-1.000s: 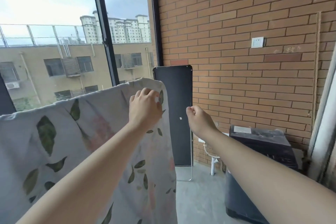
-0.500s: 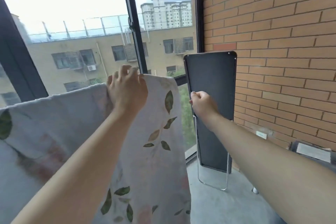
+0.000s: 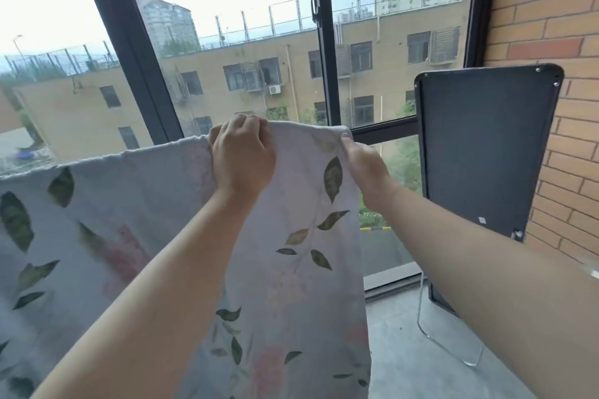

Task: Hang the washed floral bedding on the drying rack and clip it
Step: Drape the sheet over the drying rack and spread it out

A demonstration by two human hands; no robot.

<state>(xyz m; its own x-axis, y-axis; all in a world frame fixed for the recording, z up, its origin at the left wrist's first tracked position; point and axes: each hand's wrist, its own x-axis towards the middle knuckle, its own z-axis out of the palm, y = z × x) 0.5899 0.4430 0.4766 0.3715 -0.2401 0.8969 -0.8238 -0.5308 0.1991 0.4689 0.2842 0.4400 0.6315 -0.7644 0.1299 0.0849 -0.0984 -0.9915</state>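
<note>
So the pale grey-white cotton bedding (image 3: 113, 204), printed with green leaves and faded pink flowers, is draped over something at its top fold. Whatever carries it is hidden under the cloth, so I can't say what the rail looks like. The fabric looks soft and a bit crinkly, with a rough stitched hem along the top, and it hangs in a flat sheet just to the left of the tall black flat panel (image 3: 486, 152).

The left hand (image 3: 243, 159) is on the top fold, the farther of the two from the panel. Its fingers are curled over the fold and clenched on a bunch of cloth, knuckles up. The right hand (image 3: 366, 168) is at the bedding's top corner, the one nearest the panel, and its fingers pinch that corner edge.

The panel itself has rounded corners, a matte face and small shiny screws at its upper right. It's tilted back against the orange brick wall (image 3: 551, 10) behind it. Below the panel a thin bent wire leg (image 3: 420, 308) loops down onto the smooth grey concrete floor (image 3: 405, 350). Left of the panel, behind the cloth, is a dark metal window frame (image 3: 324, 58).
</note>
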